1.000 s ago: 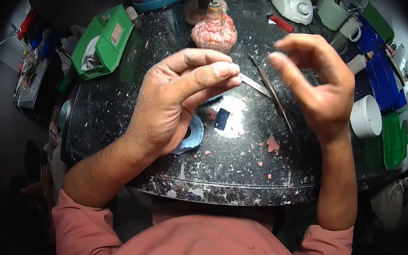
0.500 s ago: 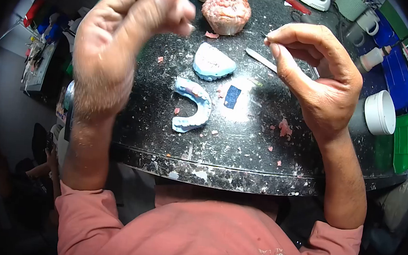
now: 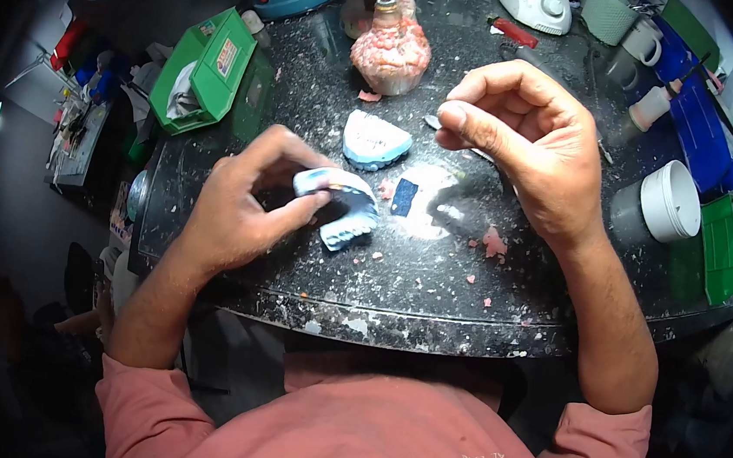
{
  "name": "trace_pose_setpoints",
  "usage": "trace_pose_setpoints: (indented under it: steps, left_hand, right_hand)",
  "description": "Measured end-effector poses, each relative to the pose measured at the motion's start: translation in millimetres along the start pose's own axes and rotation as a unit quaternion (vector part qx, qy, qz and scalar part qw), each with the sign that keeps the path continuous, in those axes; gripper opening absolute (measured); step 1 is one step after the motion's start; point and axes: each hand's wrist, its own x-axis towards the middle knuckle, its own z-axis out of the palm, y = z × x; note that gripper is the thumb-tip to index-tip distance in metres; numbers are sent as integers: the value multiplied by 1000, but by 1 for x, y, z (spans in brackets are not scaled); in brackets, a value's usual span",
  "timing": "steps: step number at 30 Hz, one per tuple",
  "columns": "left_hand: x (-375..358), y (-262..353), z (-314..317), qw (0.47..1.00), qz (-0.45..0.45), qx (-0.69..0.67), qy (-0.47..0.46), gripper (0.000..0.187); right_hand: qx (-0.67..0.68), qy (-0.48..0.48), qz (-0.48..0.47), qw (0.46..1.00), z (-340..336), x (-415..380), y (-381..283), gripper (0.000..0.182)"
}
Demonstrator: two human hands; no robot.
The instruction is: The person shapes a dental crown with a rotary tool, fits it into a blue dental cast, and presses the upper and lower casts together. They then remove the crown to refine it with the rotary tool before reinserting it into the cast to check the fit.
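Note:
My left hand (image 3: 247, 201) grips one end of a blue horseshoe-shaped dental cast (image 3: 350, 231) between thumb and fingers, tilting it up off the worktop. My right hand (image 3: 530, 147) is raised over the right side, thumb and index finger pinched together; whatever they hold is too small to make out. A second dental cast (image 3: 376, 140), white on top with a blue rim, lies beyond the horseshoe one. Beside them rests a small dark blue rectangular piece (image 3: 404, 197) in a bright patch of light. A pale slim tool (image 3: 432, 122) is partly hidden behind my right hand.
A wax-crusted pink glass burner (image 3: 390, 55) stands at the back. Pink scraps (image 3: 494, 243) dot the black speckled worktop (image 3: 413, 294). A green bin (image 3: 205, 75) sits left; a white tub (image 3: 671, 200), blue bin (image 3: 706, 137) and green tray (image 3: 724, 252) line the right.
My left hand has come down from above the worktop and taken hold of the horseshoe cast, tilting it. My right hand stays pinched, slightly lower and further left.

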Motion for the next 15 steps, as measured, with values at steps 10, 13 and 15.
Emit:
trace_pose_setpoints:
  steps: [10,13,15]
  left_hand:
    - [37,20,36,798,-224,-545,-128,35]
    - [45,25,48,785,-212,-567,-129,40]
    - [49,27,57,774,-164,-593,-148,50]
  right_hand:
    - [4,66,46,997,-6,3,-3,20]
    - [12,59,40,997,-7,4,-6,22]
    - [21,49,25,998,-6,2,-11,24]
